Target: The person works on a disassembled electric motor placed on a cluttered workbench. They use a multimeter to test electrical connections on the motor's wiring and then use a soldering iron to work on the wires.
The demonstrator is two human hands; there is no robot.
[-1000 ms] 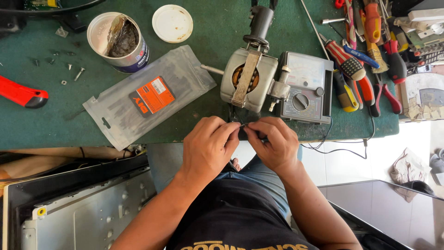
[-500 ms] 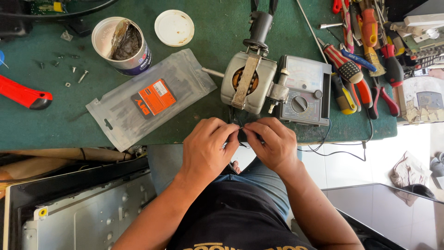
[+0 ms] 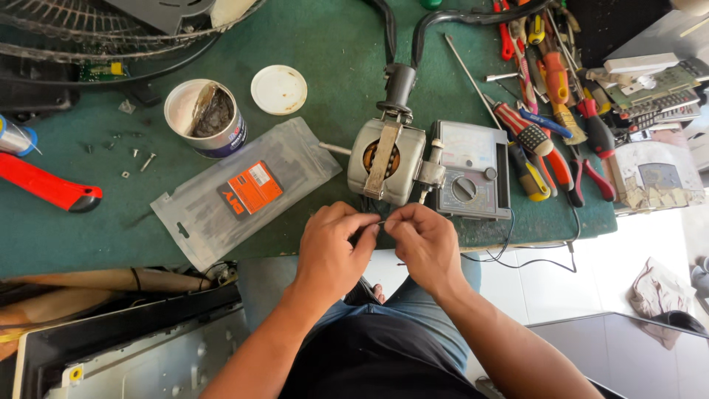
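My left hand (image 3: 331, 247) and my right hand (image 3: 422, 242) meet at the near edge of the green work table (image 3: 317, 44). Between their fingertips they pinch a thin wire (image 3: 380, 222) that runs from a small grey electric motor (image 3: 385, 160) standing just beyond them. To the right of the motor, touching it, lies a grey analog meter (image 3: 473, 168) with a round dial. The fingers hide the wire's ends.
A grey plastic pouch with an orange label (image 3: 244, 193) lies left of my hands. Behind it are an opened tin (image 3: 207, 118) and its white lid (image 3: 278, 89). Screwdrivers and pliers (image 3: 550, 129) crowd the right side; loose screws (image 3: 136, 157) and a red-handled tool (image 3: 48, 186) lie left.
The view has tilted so the table sits lower in frame. My hands stay together at the table edge, fingertips working the wire; the motor and meter have not moved.
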